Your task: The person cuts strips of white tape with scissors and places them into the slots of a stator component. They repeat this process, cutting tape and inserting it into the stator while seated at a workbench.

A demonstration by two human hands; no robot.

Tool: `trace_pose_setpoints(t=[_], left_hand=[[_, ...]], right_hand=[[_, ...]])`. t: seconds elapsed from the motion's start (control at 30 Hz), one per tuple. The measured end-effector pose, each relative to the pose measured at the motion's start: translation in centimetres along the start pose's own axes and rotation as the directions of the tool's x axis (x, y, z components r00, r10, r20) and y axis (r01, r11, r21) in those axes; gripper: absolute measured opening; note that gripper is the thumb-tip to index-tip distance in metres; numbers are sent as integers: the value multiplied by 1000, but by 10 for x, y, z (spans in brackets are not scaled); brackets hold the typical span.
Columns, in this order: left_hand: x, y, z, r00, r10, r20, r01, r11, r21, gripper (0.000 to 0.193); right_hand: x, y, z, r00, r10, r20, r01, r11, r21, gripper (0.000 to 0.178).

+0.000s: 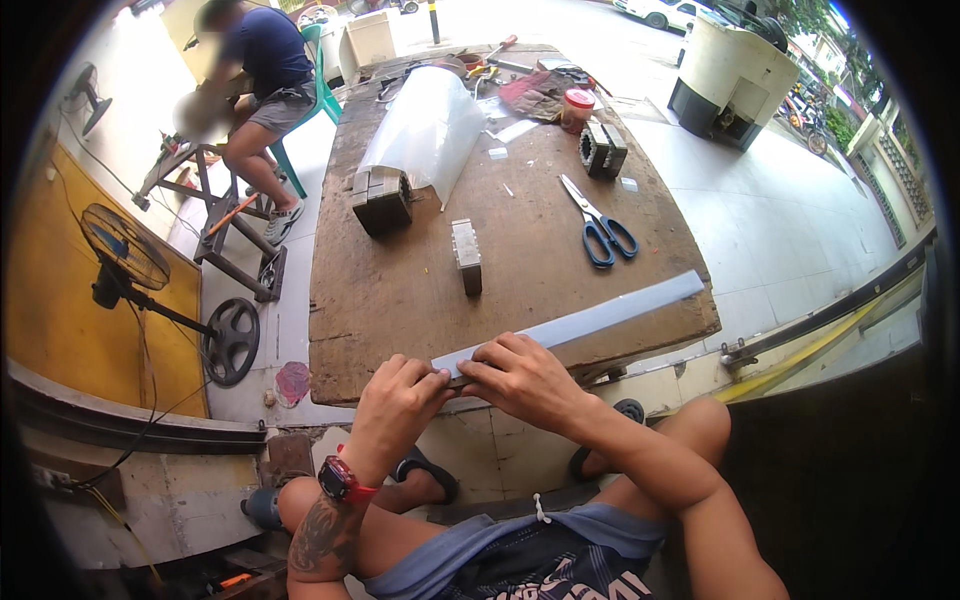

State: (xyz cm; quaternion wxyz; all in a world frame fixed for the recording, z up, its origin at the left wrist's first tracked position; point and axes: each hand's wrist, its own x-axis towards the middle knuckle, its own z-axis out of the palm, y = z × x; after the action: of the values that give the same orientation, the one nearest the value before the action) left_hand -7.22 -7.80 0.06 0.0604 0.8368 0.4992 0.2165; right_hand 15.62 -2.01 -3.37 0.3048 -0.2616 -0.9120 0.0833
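A long, translucent plastic strip (610, 315) lies slanted along the near edge of the wooden table (375, 290). My left hand (403, 402) pinches its left end between thumb and fingers. Close beside it, my right hand (522, 378) is closed on the same end, the thumbs nearly meeting. Whatever sits under the fingertips is hidden. Beyond my hands a narrow metal block (468, 265) stands on the tabletop. Scissors with dark blue handles (597, 232) lie farther right, blades slightly apart and pointing away.
A curled clear plastic sheet (428, 125) rests behind dark metal blocks (382, 205). More blocks (602, 152), a red-lidded jar (577, 112) and a cloth (535, 95) occupy the far right. Standing fan (125, 255) at left; a seated person (262, 75) works beyond it.
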Motion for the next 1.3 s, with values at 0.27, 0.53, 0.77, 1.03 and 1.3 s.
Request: trace_pose_setpoints(t=[0.27,0.53,0.77,1.03,1.3], left_hand=[[-6,-6,5,1000,19,-13,-19,999,40,25],[4,-37,4,995,84,-46,-79,992,99,34],[-5,-43,6,981,165,-98,-144,970,196,35],[-9,-38,2,989,118,-83,-94,963,253,34],[-10,-33,2,992,95,-84,-65,949,307,33]], right_hand=[[5,1,-5,997,18,78,-25,996,85,25],[25,13,2,991,-106,78,118,979,-169,33],[18,26,-1,973,-202,108,212,973,-94,37],[20,30,1,970,-225,94,232,970,-67,39],[23,29,0,970,-217,107,224,973,-57,36]])
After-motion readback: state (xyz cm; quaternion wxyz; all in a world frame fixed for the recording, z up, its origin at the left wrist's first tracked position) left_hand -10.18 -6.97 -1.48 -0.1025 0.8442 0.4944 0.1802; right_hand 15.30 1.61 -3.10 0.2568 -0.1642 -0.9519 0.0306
